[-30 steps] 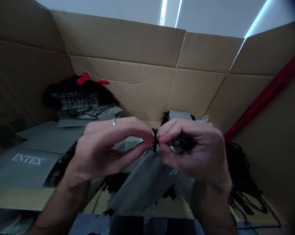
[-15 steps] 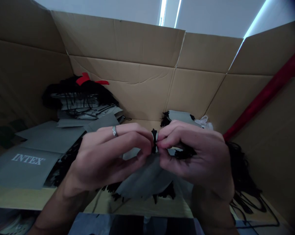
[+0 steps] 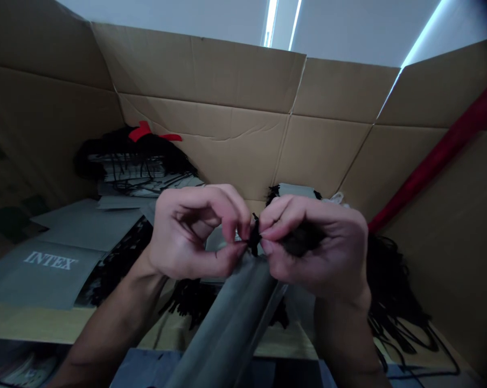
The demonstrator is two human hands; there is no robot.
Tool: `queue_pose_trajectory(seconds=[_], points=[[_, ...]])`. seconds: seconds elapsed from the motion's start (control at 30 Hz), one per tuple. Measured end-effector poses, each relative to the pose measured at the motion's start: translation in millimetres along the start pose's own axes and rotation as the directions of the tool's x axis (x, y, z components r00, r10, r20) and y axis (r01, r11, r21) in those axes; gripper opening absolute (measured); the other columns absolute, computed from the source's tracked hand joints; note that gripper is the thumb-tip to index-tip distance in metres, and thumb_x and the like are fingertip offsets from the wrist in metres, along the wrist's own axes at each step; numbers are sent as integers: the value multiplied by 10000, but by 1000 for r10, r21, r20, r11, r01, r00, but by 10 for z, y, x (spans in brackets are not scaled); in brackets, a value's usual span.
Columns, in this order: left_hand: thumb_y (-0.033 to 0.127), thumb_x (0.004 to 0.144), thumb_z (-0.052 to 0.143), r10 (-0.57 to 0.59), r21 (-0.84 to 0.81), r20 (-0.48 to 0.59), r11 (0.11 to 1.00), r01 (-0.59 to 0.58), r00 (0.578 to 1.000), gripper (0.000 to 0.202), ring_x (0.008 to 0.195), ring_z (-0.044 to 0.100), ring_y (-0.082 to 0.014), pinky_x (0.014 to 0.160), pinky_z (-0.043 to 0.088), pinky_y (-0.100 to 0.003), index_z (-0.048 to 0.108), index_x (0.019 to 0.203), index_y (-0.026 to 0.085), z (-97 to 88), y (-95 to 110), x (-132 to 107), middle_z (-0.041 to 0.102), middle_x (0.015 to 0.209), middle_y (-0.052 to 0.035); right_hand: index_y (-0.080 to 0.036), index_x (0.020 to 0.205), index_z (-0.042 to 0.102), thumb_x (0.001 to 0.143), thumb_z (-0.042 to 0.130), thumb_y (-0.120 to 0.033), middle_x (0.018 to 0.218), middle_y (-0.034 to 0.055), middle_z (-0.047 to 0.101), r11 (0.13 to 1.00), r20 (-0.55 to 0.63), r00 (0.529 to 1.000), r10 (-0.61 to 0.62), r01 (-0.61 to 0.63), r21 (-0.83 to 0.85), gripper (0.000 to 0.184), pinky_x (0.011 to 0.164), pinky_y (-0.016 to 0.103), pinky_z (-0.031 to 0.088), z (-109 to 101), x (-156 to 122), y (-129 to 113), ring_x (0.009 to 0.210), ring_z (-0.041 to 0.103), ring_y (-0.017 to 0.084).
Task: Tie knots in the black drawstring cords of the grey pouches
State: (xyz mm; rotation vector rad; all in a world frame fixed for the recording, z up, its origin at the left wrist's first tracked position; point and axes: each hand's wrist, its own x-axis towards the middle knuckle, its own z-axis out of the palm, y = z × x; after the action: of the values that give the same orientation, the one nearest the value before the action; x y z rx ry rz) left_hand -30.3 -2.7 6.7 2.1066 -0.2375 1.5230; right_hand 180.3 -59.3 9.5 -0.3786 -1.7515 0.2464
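My left hand (image 3: 201, 231) and my right hand (image 3: 316, 242) meet near the middle, each pinching a black cord (image 3: 254, 237) between thumb and fingers. The cord looks bunched or knotted, though its exact form is partly hidden by the fingertips. Directly below it hangs a grey sheet-like piece (image 3: 231, 318), tilted toward me and bent along its length; the cord is at its upper end. Beneath the hands, more grey pieces with black cord ends (image 3: 195, 302) lie on the table.
On the left are grey pieces marked INTEX (image 3: 51, 261) and a stack with black cords (image 3: 134, 161) and a red strip. Loose black cords (image 3: 397, 291) lie at right. Another grey stack (image 3: 296, 189) stands behind. Cardboard walls (image 3: 203, 113) enclose the wooden table (image 3: 29, 323).
The left hand has turned, its thumb and fingers now pinching closer to the cord. The grey piece has swung down and toward me. The right hand stays pinched nearby.
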Motion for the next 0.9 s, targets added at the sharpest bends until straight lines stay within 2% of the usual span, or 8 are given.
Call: queue_pose_trajectory(seconds=[0.07,0.17,0.33,0.43,0.53,0.67,0.8,0.9], points=[[-62,892,877,24,146,-9,989,-22,1000,251,833,810,-167,746,698,-273,800,977,162,-23,8,0,823,942,-50,-232,856,753,810,818,11,884,-35,833,997,-33,999,1,-3,-76,256,728,214,650,-18,-2,-5,788,796,110],[-30,934,904,68,415,5,908,-64,998,273,924,864,-187,817,707,-272,869,1119,168,-39,74,-27,883,1017,-63,-242,877,746,844,817,5,909,-42,834,985,-82,997,-4,-10,-173,259,741,232,644,-38,-15,-16,808,789,111],[5,1026,867,95,615,72,780,-119,993,278,1014,885,-151,944,729,-227,857,1239,184,13,184,-94,919,1160,-48,-263,882,740,885,801,-29,913,-38,829,963,-109,994,-15,-15,-269,242,740,292,645,-25,-28,-35,798,777,138],[13,1067,852,123,740,119,651,-171,985,268,1062,889,-162,1017,747,-264,822,1272,184,67,189,-128,915,1194,-56,-275,899,736,892,802,-47,921,-30,838,944,-109,994,-30,-7,-331,238,742,322,656,-12,-35,-47,802,789,164],[23,1068,862,167,801,147,558,-217,975,287,1116,894,-214,1084,767,-352,807,1319,150,110,173,-175,908,1250,-104,-291,928,725,906,802,-55,951,-19,849,926,-92,995,-36,-1,-378,249,776,344,692,0,-54,-49,824,799,186],[55,1089,844,117,836,172,507,-208,978,298,1190,883,-278,1088,765,-403,794,1380,94,126,178,-238,885,1336,-169,-290,955,705,932,792,-69,963,-5,849,891,-78,993,-85,41,-452,239,835,349,712,21,-83,-37,869,813,200],[51,1093,824,105,834,179,511,-208,978,248,1149,871,-287,1033,752,-406,805,1340,77,131,209,-243,876,1298,-172,-277,963,694,970,782,-97,959,5,838,867,-47,994,-97,62,-495,200,860,349,698,35,-90,-36,894,814,204],[45,1075,834,100,852,148,493,-178,984,210,1054,858,-251,942,730,-370,811,1276,102,164,239,-211,876,1199,-129,-268,972,696,994,781,-120,963,25,830,861,-31,994,-107,77,-502,172,852,368,679,34,-82,-38,898,799,215]])
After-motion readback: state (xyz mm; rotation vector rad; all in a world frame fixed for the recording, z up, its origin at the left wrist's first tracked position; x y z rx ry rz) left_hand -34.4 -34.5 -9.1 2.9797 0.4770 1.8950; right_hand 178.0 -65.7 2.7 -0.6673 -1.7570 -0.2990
